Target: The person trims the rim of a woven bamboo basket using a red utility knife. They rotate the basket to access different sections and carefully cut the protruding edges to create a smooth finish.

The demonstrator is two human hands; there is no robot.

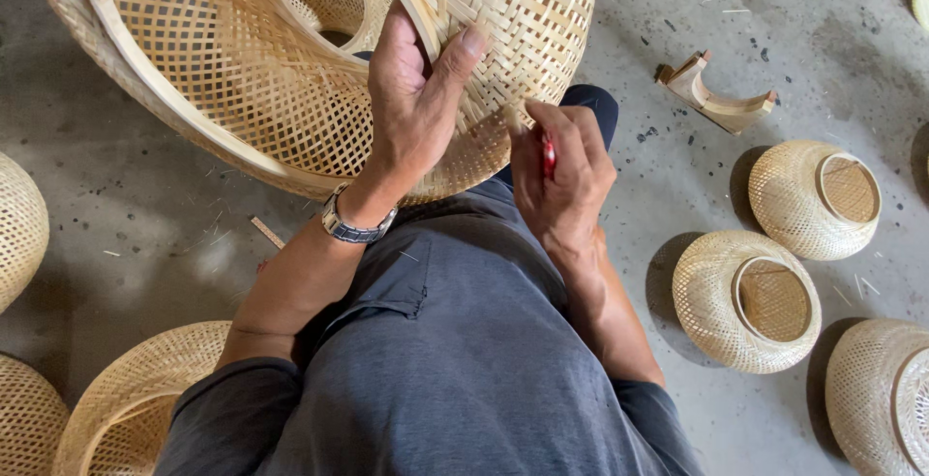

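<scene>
Large pale woven bamboo dome basket [290,70] over lap, top cut off by frame. Left hand [411,99] clamps its rim, thumb outside, fingers hidden inside. Right hand [561,171] closed round small red-handled tool [549,157] — working end hidden against weave. Smaller round woven baskets [745,300] on grey concrete floor [677,99]; curved wooden block [716,99] nearby.

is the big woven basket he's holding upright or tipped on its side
Tipped on its side: the big woven basket shows its open mouth and inner rim to the camera, steadied by the left hand on its edge.
</scene>
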